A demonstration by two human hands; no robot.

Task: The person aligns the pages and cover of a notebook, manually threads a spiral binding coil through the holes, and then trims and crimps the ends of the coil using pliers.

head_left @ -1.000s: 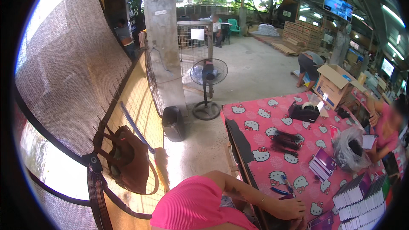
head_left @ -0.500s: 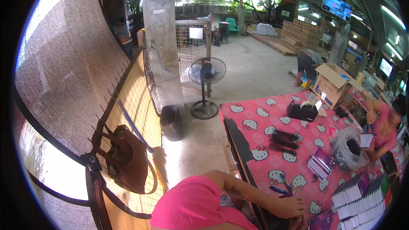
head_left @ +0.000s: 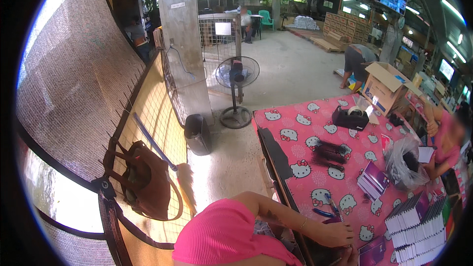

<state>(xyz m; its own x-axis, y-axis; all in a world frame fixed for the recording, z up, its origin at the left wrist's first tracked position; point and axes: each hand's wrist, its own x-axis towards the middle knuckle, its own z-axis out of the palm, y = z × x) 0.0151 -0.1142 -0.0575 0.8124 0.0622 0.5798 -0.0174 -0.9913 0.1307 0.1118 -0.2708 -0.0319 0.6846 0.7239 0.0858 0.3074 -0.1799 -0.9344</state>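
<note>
My left hand (head_left: 336, 234) is at the near edge of the pink patterned table, fingers bent and close together. Just below it, the fingers of my right hand (head_left: 350, 255) show at the lower edge, also drawn together. What the two hands hold between them is hidden. A bit of purple card (head_left: 333, 219) shows behind my left hand. Purple booklets (head_left: 373, 252) lie to the right of my hands. Beyond my left hand are a blue pen-like tool (head_left: 322, 213) and a slim pen (head_left: 334, 206). Stacked white-edged booklets (head_left: 419, 234) stand farther right.
On the table (head_left: 290, 123) are black bristly strips (head_left: 329, 153), fanned purple booklets (head_left: 373, 181), a tape dispenser (head_left: 350, 118), a plastic bag (head_left: 405, 165) and a carton (head_left: 386, 88). A co-worker (head_left: 446, 140) sits at right. A fan (head_left: 237, 76), bin (head_left: 197, 134) and brown bag (head_left: 150, 182) stand left.
The view has shifted slightly, so the background sits a little higher. My hands stay close together at the table edge. The co-worker's raised hand has moved only slightly.
</note>
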